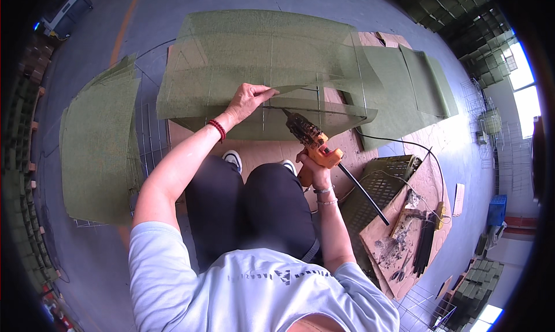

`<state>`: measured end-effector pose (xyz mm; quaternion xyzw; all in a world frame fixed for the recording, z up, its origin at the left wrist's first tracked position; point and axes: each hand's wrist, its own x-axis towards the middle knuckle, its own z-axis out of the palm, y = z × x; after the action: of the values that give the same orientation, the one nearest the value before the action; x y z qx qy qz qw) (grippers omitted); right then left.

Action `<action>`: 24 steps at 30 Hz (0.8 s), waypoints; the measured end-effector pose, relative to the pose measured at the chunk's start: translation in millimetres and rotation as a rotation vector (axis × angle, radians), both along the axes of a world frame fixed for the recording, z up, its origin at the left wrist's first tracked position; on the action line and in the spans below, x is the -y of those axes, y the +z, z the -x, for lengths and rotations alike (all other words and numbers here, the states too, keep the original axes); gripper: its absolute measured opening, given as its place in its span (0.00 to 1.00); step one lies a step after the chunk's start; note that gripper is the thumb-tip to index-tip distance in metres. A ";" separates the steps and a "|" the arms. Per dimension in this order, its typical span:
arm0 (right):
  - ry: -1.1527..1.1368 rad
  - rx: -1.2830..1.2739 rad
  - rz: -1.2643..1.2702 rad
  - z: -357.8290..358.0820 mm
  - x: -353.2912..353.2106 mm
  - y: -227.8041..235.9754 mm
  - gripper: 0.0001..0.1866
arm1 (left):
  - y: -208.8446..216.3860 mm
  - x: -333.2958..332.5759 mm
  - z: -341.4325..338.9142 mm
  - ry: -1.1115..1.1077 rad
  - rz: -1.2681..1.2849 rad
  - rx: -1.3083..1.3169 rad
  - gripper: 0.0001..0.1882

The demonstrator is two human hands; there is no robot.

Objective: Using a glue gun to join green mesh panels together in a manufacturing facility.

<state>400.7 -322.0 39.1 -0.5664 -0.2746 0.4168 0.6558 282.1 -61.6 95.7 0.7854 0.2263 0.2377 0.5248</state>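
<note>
My left hand [248, 99] pinches and lifts the edge of a green mesh sheet [243, 54] that lies over a thin wire frame [315, 100]. My right hand [309, 165] grips an orange hot glue gun [312, 138]. Its dark nozzle points up and left at the wire under the lifted mesh edge, and a black glue stick [364, 194] juts out of its back toward the lower right. A red bead bracelet is on my left wrist. My knees in dark trousers are below the hands.
A stack of green mesh sheets [98, 141] lies at the left on wire grids. More mesh [404, 83] lies at the right on cardboard. A green plastic crate [378, 184], a cardboard board with glue sticks [425, 242] and scissors [398, 274] sit at my right.
</note>
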 end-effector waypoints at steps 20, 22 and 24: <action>-0.109 -0.042 -0.017 -2.3 7.0 2.3 0.10 | -1.8 0.3 -0.4 -0.006 -0.003 -0.003 0.16; -0.097 -0.043 -0.023 -4.2 7.5 -1.4 0.11 | -1.0 1.2 -1.8 0.010 -0.018 -0.010 0.14; -0.085 -0.044 -0.029 -5.1 6.8 -2.4 0.11 | -1.6 2.4 -2.6 0.011 -0.021 0.009 0.14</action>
<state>405.8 -328.9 36.6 -0.5587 -0.2417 0.3968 0.6870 284.7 -64.1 94.1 0.7886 0.2257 0.2462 0.5163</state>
